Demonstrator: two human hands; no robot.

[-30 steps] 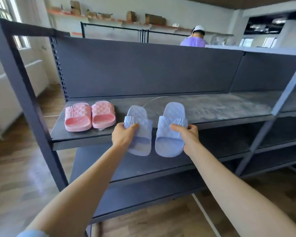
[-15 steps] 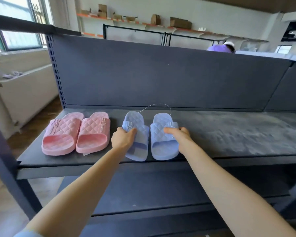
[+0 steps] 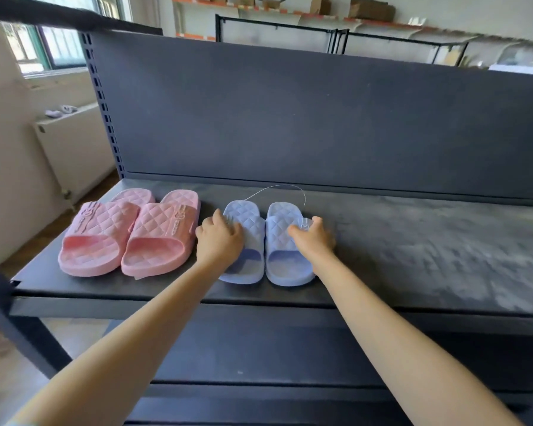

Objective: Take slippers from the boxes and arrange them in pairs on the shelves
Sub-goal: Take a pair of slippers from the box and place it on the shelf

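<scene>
Two light blue quilted slippers lie side by side on the dark top shelf [image 3: 419,241], toes toward the back panel. My left hand [image 3: 219,239] grips the strap of the left blue slipper [image 3: 243,270] from its outer side. My right hand [image 3: 314,239] grips the strap of the right blue slipper [image 3: 286,264], thumb on top. A thin clear tie [image 3: 277,186] loops between their toes. A pink quilted pair [image 3: 130,238] sits on the same shelf, just left of my left hand.
The shelf's grey back panel [image 3: 305,118] rises behind the slippers. A lower shelf [image 3: 259,352] runs beneath. A dark upright post [image 3: 3,305] stands at the near left. A white radiator [image 3: 74,149] and a window are at left; cardboard boxes line the far wall.
Both hands have pushed the blue slippers back from the shelf's front edge and brought them closer together. The view has moved nearer and lower, so the person behind the shelf is out of sight.
</scene>
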